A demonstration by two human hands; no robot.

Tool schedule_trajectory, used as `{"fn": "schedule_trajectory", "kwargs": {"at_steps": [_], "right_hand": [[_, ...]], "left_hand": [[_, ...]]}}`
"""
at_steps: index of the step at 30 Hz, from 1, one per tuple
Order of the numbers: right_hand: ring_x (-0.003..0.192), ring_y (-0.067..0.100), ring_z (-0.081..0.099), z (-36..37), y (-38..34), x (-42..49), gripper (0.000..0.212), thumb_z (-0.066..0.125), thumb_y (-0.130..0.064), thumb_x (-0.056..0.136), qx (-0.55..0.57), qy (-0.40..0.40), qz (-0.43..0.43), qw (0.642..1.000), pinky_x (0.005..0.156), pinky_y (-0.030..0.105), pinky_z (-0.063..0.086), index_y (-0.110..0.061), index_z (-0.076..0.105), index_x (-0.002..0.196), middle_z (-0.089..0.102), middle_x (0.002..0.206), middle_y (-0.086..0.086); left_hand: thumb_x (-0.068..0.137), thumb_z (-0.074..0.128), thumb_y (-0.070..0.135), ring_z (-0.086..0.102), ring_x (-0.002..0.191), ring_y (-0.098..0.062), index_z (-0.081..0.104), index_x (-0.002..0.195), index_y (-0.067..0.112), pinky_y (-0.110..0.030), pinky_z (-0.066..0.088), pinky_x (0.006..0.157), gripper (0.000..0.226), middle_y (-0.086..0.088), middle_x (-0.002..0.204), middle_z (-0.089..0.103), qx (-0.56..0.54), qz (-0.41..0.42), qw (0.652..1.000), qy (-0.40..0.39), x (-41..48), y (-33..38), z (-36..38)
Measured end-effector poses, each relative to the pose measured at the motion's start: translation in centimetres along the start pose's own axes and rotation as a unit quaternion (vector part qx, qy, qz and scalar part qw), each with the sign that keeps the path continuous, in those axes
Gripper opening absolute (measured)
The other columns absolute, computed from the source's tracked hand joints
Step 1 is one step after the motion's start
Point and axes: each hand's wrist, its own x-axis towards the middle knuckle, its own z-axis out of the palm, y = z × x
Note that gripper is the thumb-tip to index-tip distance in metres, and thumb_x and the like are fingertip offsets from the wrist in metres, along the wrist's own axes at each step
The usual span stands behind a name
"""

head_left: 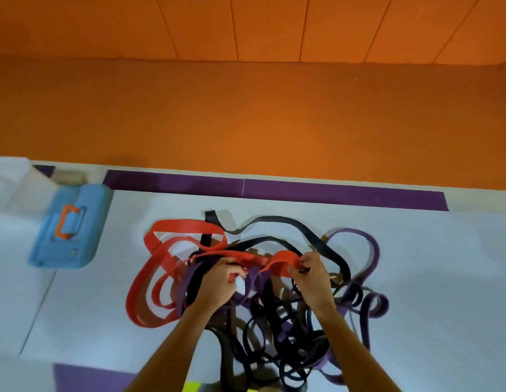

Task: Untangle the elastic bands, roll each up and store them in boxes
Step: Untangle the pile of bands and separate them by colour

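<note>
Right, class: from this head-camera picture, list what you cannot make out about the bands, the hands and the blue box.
Head view only.
Tangle of black and purple bands: count unclear; loops overlap, forearms cover some, bottom edge cuts it.
Left hand and right hand on the red band: fingers mostly hidden behind the hands' backs.
Blue box: contents hidden by its top; blurred.
Yellow thing: cut by bottom edge.

1. Hands: I count two, the left hand (220, 281) and the right hand (311, 275), both at 6 o'clock.
2. Boxes: I see one blue box (70, 244) at 9 o'clock.
3. Handles: one orange handle (60, 226) on that box.
4. Bands: one tangle (263, 309) at 6 o'clock, in three colours: red band (186, 226), black band (277, 220), purple band (373, 250). I cannot tell from here how many of each.
</note>
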Motion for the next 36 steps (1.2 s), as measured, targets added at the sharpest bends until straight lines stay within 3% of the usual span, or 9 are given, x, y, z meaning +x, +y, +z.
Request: {"fn": "schedule_trajectory", "kwargs": {"at_steps": [5, 8, 13, 16, 20, 24, 30, 33, 36], "right_hand": [[0.067, 0.016, 0.07, -0.6, 0.7, 1.0, 0.022, 0.067, -0.031, 0.1, -0.04, -0.064, 0.007, 0.997, 0.053, 0.031, 0.056, -0.032, 0.051, 0.115, 0.07, 0.083, -0.003], [0.064, 0.023, 0.072, -0.9, 1.0, 0.8, 0.034, 0.074, -0.031, 0.093, -0.034, -0.074, 0.045, 0.996, 0.054, 0.038, 0.06, -0.031, 0.044, 0.108, 0.071, 0.08, 0.003], [0.074, 0.03, 0.077, -1.1, 1.2, -0.9, 0.048, 0.081, -0.016, 0.085, 0.008, -0.095, 0.058, 0.994, 0.068, 0.051, 0.064, -0.025, 0.041, 0.111, 0.075, 0.088, 0.01], [0.077, 0.013, 0.077, -1.1, 1.0, -2.5, 0.032, 0.074, -0.025, 0.096, 0.021, -0.05, 0.022, 0.998, 0.065, 0.038, 0.063, -0.033, 0.052, 0.119, 0.077, 0.086, -0.005], [0.094, 0.011, 0.075, -0.2, 0.1, -4.9, 0.032, 0.067, -0.023, 0.102, 0.016, -0.044, -0.003, 0.999, 0.084, 0.036, 0.061, -0.03, 0.059, 0.132, 0.076, 0.108, -0.008], [0.09, 0.021, 0.073, 1.5, -0.4, -7.9, 0.019, 0.064, -0.024, 0.102, 0.017, 0.021, 0.027, 0.999, 0.074, 0.032, 0.056, -0.031, 0.048, 0.11, 0.073, 0.1, -0.003], [0.089, 0.023, 0.073, 4.5, -0.9, -11.3, 0.012, 0.052, -0.007, 0.104, 0.161, 0.042, 0.033, 0.985, 0.084, 0.05, 0.057, -0.018, 0.05, 0.108, 0.073, 0.097, 0.007], [0.093, 0.024, 0.071, 4.2, -1.1, -12.4, 0.01, 0.045, -0.022, 0.11, 0.051, 0.07, 0.028, 0.996, 0.084, 0.044, 0.058, -0.025, 0.053, 0.114, 0.074, 0.105, 0.004], [0.091, 0.02, 0.065, 3.0, 0.2, -13.0, 0.014, 0.05, -0.02, 0.105, -0.11, 0.066, 0.006, 0.992, 0.078, 0.036, 0.052, -0.031, 0.057, 0.112, 0.068, 0.11, 0.006]], "left_hand": [[0.089, 0.066, 0.01, 0.066, 0.081, -0.004, 0.075, 0.083, 0.028, -0.028, 0.051, 0.075, 0.021, 0.017, 0.088, 0.073, -0.023, -0.051, 0.998, 0.018, 0.5, 0.4, 1.1], [0.094, 0.059, 0.002, 0.07, 0.076, -0.006, 0.072, 0.073, 0.025, -0.032, 0.056, 0.076, 0.034, 0.014, 0.081, 0.075, -0.058, -0.061, 0.996, 0.04, 0.5, 0.3, 1.7], [0.09, 0.066, 0.015, 0.071, 0.098, -0.009, 0.08, 0.097, 0.029, -0.037, 0.057, 0.086, 0.021, 0.015, 0.107, 0.076, -0.055, 0.027, 0.998, -0.016, -0.6, 0.1, 2.0], [0.089, 0.074, 0.027, 0.069, 0.104, -0.01, 0.082, 0.103, 0.029, -0.046, 0.056, 0.089, 0.017, 0.014, 0.111, 0.074, -0.048, 0.102, 0.992, -0.058, -1.2, -1.0, 1.7], [0.079, 0.077, 0.049, 0.068, 0.103, -0.005, 0.078, 0.1, 0.037, -0.045, 0.052, 0.098, 0.024, 0.02, 0.102, 0.075, -0.038, 0.113, 0.986, -0.113, -2.6, -0.9, 1.0], [0.064, 0.06, 0.082, 0.058, 0.101, -0.013, 0.065, 0.093, 0.033, -0.045, 0.039, 0.103, 0.056, 0.021, 0.087, 0.066, 0.041, 0.101, 0.99, -0.086, -3.9, -0.9, 1.0], [0.068, 0.055, 0.084, 0.053, 0.115, -0.019, 0.053, 0.109, 0.041, -0.049, 0.033, 0.104, 0.059, 0.014, 0.109, 0.063, 0.045, 0.096, 0.986, -0.125, -6.1, -0.5, 0.2], [0.086, 0.033, 0.081, 0.062, 0.115, -0.023, 0.054, 0.128, 0.04, -0.047, 0.038, 0.107, 0.062, 0.019, 0.098, 0.062, -0.037, 0.056, 0.982, -0.174, -6.8, -1.3, -0.7], [0.109, 0.026, 0.066, 0.05, 0.141, -0.026, 0.052, 0.147, 0.029, -0.039, 0.032, 0.116, 0.058, 0.011, 0.137, 0.059, -0.202, -0.042, 0.959, -0.196, -6.8, -2.6, -1.1]]}}
